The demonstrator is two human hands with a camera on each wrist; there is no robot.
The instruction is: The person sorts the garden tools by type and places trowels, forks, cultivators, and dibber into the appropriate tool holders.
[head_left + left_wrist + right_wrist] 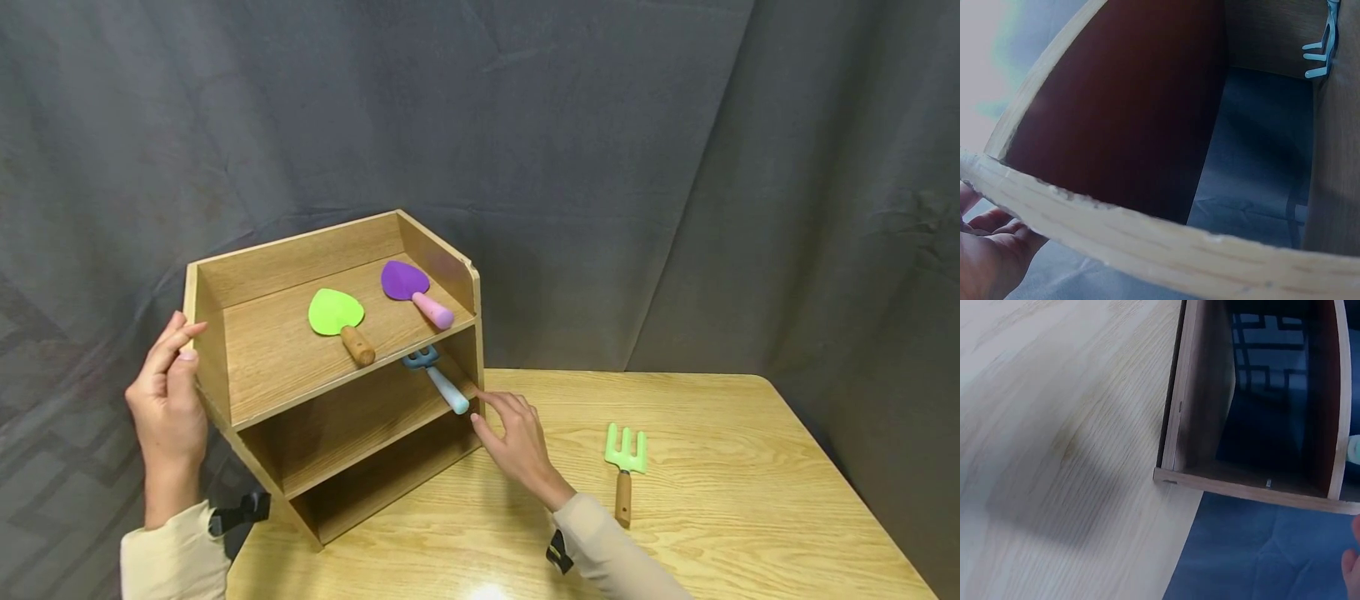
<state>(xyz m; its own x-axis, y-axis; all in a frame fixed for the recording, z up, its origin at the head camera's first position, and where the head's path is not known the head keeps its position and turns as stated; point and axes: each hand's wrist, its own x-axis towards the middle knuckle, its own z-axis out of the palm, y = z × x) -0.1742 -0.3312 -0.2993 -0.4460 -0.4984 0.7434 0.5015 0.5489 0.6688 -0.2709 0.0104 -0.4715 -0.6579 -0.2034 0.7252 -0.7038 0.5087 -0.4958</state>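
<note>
A wooden three-tier shelf (pixel 281 350) stands angled on the table. My left hand (pixel 171 400) rests against its left side panel near the top, fingers fairly straight and thumb by the front edge. Lower down on the other side, my right hand (pixel 519 442) touches the right panel with extended fingers. On the top tier lie a green hand trowel (pixel 335 312) with a wooden handle and a purple trowel (pixel 405 281) with a pink handle. A blue hand fork (pixel 447 390) lies on the middle tier, its handle poking out at the front.
A green hand fork (pixel 624 454) with a wooden handle lies on the table (pixel 720 467), right of my right hand. A dark grey curtain (pixel 570 167) hangs behind the shelf. The shelf's bottom tier (pixel 390 483) has its opening toward me.
</note>
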